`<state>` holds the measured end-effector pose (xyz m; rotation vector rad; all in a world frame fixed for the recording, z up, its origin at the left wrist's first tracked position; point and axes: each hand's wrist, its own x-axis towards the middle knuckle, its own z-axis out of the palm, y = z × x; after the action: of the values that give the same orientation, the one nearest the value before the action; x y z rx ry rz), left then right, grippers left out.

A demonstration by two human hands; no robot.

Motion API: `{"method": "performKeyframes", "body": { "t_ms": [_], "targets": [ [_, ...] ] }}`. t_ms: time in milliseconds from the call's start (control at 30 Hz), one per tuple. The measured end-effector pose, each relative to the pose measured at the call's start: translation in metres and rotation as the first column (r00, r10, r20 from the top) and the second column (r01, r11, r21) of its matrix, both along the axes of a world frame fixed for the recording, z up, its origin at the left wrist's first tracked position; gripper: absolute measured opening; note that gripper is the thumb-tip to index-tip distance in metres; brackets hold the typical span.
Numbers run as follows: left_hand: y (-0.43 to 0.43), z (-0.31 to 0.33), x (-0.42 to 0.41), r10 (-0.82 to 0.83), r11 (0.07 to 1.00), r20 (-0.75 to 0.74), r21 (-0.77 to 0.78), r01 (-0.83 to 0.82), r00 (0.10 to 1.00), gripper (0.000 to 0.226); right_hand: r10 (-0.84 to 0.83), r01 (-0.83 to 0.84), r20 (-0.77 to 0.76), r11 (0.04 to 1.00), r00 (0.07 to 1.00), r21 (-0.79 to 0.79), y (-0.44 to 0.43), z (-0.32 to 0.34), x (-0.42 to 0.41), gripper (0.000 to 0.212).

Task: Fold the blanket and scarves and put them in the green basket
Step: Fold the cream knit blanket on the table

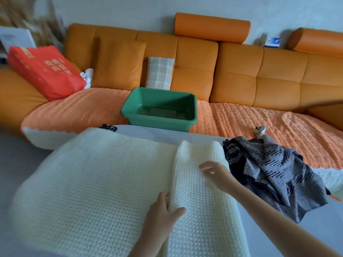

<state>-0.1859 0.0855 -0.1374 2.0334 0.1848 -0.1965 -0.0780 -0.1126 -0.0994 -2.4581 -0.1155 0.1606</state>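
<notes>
Blanket (92,173) looks soft, limp: your left hand (163,210) pinches its ridge, right hand (213,173) spread at two o'clock; grip edges.

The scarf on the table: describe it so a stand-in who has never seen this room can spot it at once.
Start at the long orange sofa; in front of it stands a pale table. On the table's right side, beside the cream waffle-knit blanket, lies a crumpled scarf. Unlike its plain cream neighbour, it is grey with dark zigzag stripes.
</notes>
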Motion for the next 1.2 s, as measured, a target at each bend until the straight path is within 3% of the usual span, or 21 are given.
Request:
{"method": "performKeyframes", "body": {
  "t_ms": [133,233,400,500,567,700,733,800,833,900,1000,1067,1133,1200],
  "targets": [
    [0.008,0.004,0.011,0.077,0.997,0.109,-0.018,-0.075,0.991,0.022,-0.070,0.078,0.081,0.992,0.994,-0.099,-0.020,0.007,0.009,0.033],
    [0.025,0.014,0.018,0.148,0.989,0.213,-0.038,-0.143,0.966,0.009,-0.085,0.113,0.167,0.979,0.982,-0.167,-0.035,0.007,0.027,0.043],
    [0.064,0.032,0.032,0.253,0.965,0.324,-0.011,-0.263,0.912,0.013,-0.132,0.140,0.165,0.990,0.977,-0.036,-0.023,0.010,0.069,0.045],
    [0.075,0.019,0.027,0.191,0.976,0.204,0.066,-0.208,0.960,0.010,-0.145,0.160,0.104,0.974,0.984,-0.158,-0.017,-0.004,0.091,0.038],
    [0.074,0.004,0.018,0.173,0.980,0.118,0.079,-0.183,0.978,0.020,-0.214,0.228,0.091,0.956,0.972,-0.185,-0.018,-0.011,0.101,0.030],
    [0.073,-0.011,0.014,0.169,0.983,0.097,0.062,-0.176,0.981,0.023,-0.315,0.365,0.314,0.924,0.896,-0.114,-0.019,-0.002,0.110,0.025],
    [0.073,-0.011,0.015,0.165,0.984,0.095,0.059,-0.171,0.982,0.018,-0.278,0.347,0.309,0.918,0.909,-0.194,-0.019,-0.003,0.112,0.028],
    [0.071,-0.009,0.013,0.160,0.986,0.084,0.035,-0.164,0.983,0.015,-0.235,0.267,0.129,0.894,0.963,-0.360,-0.017,-0.008,0.112,0.035],
    [0.071,-0.009,0.012,0.153,0.987,0.085,0.032,-0.156,0.985,0.024,-0.251,0.251,0.049,0.896,0.967,-0.366,-0.016,-0.012,0.114,0.038],
    [0.072,-0.007,0.009,0.139,0.989,0.103,0.044,-0.144,0.985,0.033,-0.273,0.279,0.063,0.913,0.960,-0.298,-0.012,-0.014,0.122,0.041],
    [0.076,-0.004,0.004,0.118,0.990,0.115,0.061,-0.126,0.986,0.018,-0.202,0.235,0.143,0.933,0.969,-0.272,0.006,-0.003,0.136,0.033],
    [0.079,-0.003,0.001,0.113,0.991,0.121,0.058,-0.121,0.986,0.020,-0.136,0.147,0.061,0.958,0.989,-0.245,0.024,0.002,0.143,0.023],
    [0.081,-0.001,-0.002,0.112,0.993,0.111,0.032,-0.116,0.987,0.023,-0.047,0.032,-0.067,0.976,0.997,-0.217,0.041,-0.001,0.150,0.028],
    [0.082,0.001,-0.006,0.107,0.994,0.100,-0.001,-0.107,0.989,0.023,-0.009,-0.043,-0.162,0.949,0.987,-0.314,0.055,-0.008,0.155,0.052]
  ]
}}
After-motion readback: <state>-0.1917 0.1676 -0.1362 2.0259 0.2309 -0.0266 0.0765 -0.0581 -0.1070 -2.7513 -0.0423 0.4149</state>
